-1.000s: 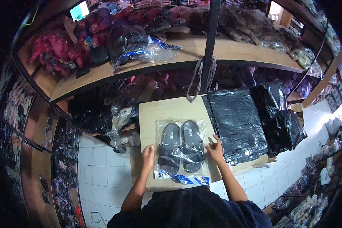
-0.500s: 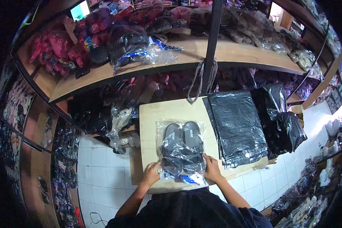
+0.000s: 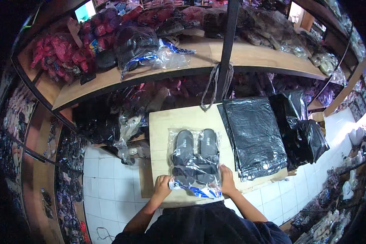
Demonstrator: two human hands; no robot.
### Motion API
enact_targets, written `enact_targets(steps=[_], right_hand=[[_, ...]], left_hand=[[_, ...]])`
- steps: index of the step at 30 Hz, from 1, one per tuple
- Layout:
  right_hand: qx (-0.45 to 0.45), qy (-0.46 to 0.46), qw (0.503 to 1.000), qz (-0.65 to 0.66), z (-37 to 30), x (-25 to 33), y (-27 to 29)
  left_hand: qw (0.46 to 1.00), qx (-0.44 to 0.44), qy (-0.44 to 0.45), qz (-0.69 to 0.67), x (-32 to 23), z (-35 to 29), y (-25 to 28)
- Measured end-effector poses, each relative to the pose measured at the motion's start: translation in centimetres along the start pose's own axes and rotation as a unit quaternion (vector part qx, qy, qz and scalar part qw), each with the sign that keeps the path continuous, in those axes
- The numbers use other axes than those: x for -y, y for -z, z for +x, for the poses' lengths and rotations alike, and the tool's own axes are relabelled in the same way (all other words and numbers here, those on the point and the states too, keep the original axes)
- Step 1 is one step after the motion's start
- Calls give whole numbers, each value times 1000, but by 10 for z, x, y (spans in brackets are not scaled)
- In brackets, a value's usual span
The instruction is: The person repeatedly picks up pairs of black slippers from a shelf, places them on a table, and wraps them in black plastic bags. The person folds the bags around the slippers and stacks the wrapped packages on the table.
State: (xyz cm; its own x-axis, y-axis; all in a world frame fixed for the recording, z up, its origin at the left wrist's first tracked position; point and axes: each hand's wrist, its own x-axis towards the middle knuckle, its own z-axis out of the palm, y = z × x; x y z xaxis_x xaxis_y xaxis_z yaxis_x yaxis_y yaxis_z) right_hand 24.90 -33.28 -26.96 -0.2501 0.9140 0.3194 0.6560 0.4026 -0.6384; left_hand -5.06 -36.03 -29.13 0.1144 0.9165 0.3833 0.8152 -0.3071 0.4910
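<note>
A pair of dark grey slide sandals (image 3: pixel 184 151) lies side by side in a clear plastic bag (image 3: pixel 215 134) on the pale tabletop, toes pointing away from me. Blue and white printing runs across the bag's near end. My left hand (image 3: pixel 162 186) is closed on the bag's near left corner. At the near right side, my right hand (image 3: pixel 228 181) has its fingers closed against the bag's edge. Part of each hand's grip is hidden by the fingers.
A stack of flat black plastic bags (image 3: pixel 256 138) lies right of the sandals. More black bags (image 3: pixel 309 140) hang past the table's right side. Beyond the table stands a wooden shelf (image 3: pixel 207 57) loaded with bagged footwear. A dark post (image 3: pixel 228 44) holds hanging cords (image 3: pixel 210 87).
The bag's near end now lies folded more evenly, with the blue printed strip more in view. Both hands have shifted slightly, and the sandals sit a little farther apart.
</note>
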Motion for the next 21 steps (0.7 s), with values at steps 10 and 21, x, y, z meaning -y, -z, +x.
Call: enact_targets(steps=[10, 21], right_hand=[[-188, -237, 923, 239, -37, -76, -69], [-30, -117, 975, -187, -33, -49, -41]], left_hand=[[992, 49, 27, 115, -7, 1, -2], [989, 102, -22, 106, 4, -3, -1]])
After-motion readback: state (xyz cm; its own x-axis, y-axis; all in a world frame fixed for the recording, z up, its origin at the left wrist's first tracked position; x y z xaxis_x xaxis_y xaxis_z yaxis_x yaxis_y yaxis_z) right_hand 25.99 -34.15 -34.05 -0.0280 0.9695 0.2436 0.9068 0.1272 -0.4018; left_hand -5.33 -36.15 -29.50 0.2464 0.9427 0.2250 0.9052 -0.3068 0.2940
